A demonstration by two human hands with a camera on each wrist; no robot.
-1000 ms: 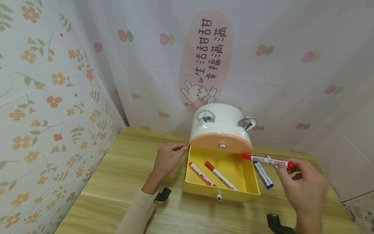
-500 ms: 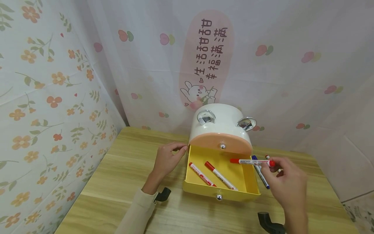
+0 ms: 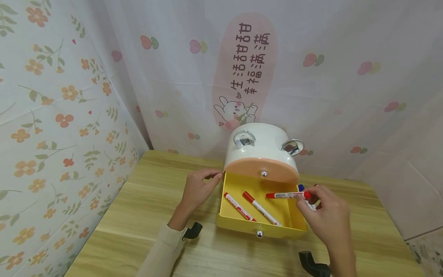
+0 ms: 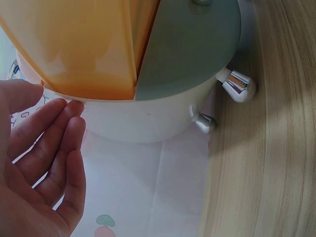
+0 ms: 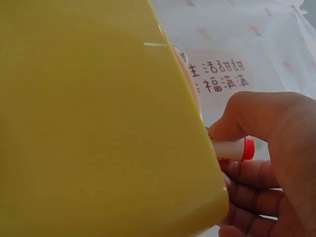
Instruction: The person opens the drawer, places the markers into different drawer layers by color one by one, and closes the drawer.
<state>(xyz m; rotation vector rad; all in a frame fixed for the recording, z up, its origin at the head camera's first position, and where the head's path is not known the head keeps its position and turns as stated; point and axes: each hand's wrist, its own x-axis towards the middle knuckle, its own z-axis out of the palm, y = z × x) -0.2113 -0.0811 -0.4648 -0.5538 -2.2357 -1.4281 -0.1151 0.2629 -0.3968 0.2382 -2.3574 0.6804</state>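
Observation:
My right hand (image 3: 327,215) pinches a red-capped whiteboard marker (image 3: 285,195) by its right end and holds it nearly level over the pulled-out yellow drawer (image 3: 238,225). Two more red markers, one on the left (image 3: 240,207) and one in the middle (image 3: 262,208), lie slantwise inside. In the right wrist view the drawer wall (image 5: 98,123) hides most of the held marker (image 5: 234,149). My left hand (image 3: 200,190) is at the left side of the white case (image 3: 256,134); in the left wrist view its fingertips (image 4: 74,107) rest at the case's edge, fingers loosely bent.
The case has a closed peach drawer (image 3: 242,169) with a silver knob (image 3: 264,173), above the yellow one. Two shiny ear-shaped pieces stick out of its top. A blue-capped marker (image 3: 301,187) lies right of the case, partly hidden by my right hand. A patterned curtain (image 3: 328,96) hangs behind the wooden table (image 3: 138,215).
My right hand has moved left with the red marker, from beside the drawer to over its right part. My left hand, the case and the drawer have stayed where they were.

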